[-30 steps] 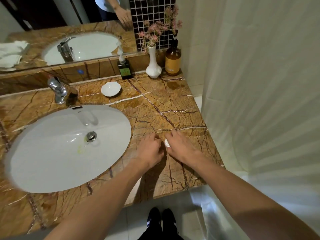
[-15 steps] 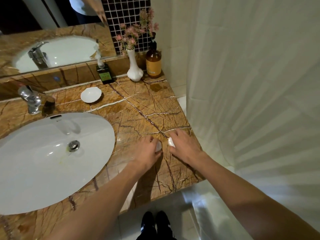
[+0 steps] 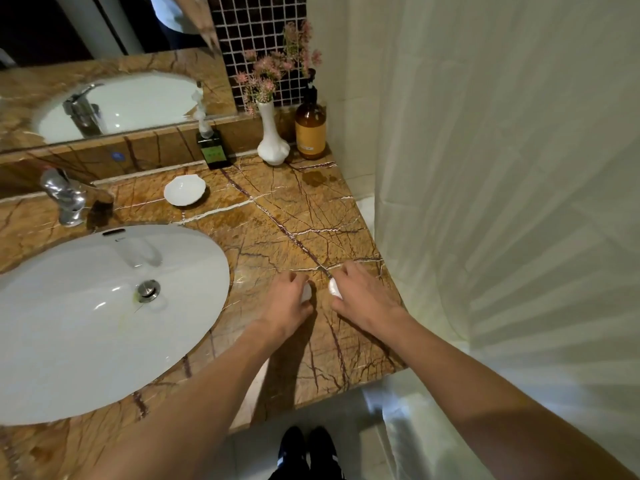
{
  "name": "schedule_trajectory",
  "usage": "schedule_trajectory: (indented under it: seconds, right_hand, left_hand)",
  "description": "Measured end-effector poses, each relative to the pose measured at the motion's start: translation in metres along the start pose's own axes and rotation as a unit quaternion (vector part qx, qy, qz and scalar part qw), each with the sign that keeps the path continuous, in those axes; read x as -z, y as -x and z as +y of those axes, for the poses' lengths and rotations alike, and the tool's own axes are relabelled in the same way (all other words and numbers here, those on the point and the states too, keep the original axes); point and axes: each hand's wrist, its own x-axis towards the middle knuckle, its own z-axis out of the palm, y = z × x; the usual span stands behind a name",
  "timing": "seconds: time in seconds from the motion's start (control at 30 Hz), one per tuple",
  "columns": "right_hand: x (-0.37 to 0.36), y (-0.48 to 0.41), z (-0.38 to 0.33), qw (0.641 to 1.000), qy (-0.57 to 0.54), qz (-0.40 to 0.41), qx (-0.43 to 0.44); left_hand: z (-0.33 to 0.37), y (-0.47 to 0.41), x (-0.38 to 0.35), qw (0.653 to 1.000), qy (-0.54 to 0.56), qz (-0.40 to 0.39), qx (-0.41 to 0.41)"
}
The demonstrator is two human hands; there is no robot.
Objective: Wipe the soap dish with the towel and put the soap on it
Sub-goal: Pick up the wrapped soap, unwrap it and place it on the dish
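Observation:
The empty white shell-shaped soap dish [image 3: 184, 191] sits at the back of the brown marble counter [image 3: 277, 216], behind the basin. Both hands rest near the counter's front right part, a small gap between them. My left hand [image 3: 289, 304] is closed over a small pale piece [image 3: 306, 293]. My right hand [image 3: 365, 299] pinches a small white piece [image 3: 334, 288] that looks like the soap. I cannot tell whether the left piece is soap or wrapper. No towel is in view.
A white oval basin [image 3: 86, 317] with a chrome tap [image 3: 65, 199] fills the left. At the back stand a dark green bottle [image 3: 213, 148], a white vase [image 3: 273, 142] of pink flowers and an amber pump bottle [image 3: 310, 129]. A shower curtain [image 3: 502, 168] hangs at the right.
One white item was between my touching hands; now the hands have drawn slightly apart, each with a small piece. The view has shifted, so the counter sits further left.

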Motion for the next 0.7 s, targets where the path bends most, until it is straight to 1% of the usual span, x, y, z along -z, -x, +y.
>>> schedule_trajectory:
  seconds: [0.2,0.37,0.43,0.53,0.63,0.7]
  right_hand:
    - [0.002,-0.039,-0.029,0.999,-0.003,0.015,0.051]
    - [-0.001,-0.087,-0.066,0.996,-0.012,0.012,0.085]
    - [-0.001,-0.108,-0.082,0.995,-0.014,0.013,0.098]
    - [0.000,-0.139,-0.103,0.994,-0.013,0.020,0.109]
    - [0.003,-0.179,-0.126,0.994,-0.020,0.024,0.108]
    - [0.006,-0.206,-0.141,0.994,-0.025,0.016,0.104]
  left_hand:
    - [-0.040,-0.001,0.044,0.997,0.007,0.045,0.064]
    - [-0.084,-0.005,0.076,0.992,0.008,0.081,0.099]
    - [-0.105,-0.009,0.088,0.990,0.007,0.084,0.113]
    - [-0.132,-0.018,0.103,0.988,0.017,0.086,0.128]
    - [-0.163,-0.034,0.119,0.984,0.033,0.105,0.142]
    - [-0.180,-0.045,0.130,0.981,0.049,0.111,0.148]
